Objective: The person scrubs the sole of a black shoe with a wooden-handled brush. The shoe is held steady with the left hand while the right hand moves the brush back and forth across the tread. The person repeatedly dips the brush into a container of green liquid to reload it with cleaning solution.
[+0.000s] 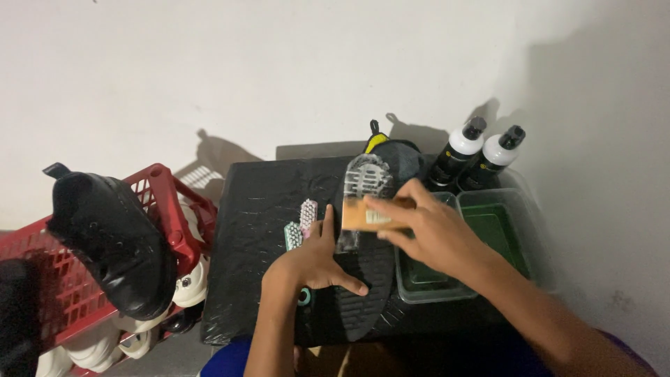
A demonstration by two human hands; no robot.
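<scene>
At far left, a red plastic basket carries a black shoe tilted on its rim, with pale shoes packed below. Next, a black-wrapped table bears two small brushes, one teal, one pink, lying just beside the left hand. That hand lies flat and spread, fingers open, pressing on an upturned shoe and closed around nothing. Shoe: sole up, black tread with a soapy whitened patch at the far end; long axis runs away from the person, far end toward the wall, slightly rightward; which end is toe cannot be told. Judged stiff in the sole, light, likely slippery where wet; best held at the dry near half or the edges. The right hand is curled around a tan block-shaped brush, held crosswise on the sole near its middle. Further right, two clear tubs, one with a green inside, stand touching. Behind them, two black bottles with white shoulders stand upright against the wall.
</scene>
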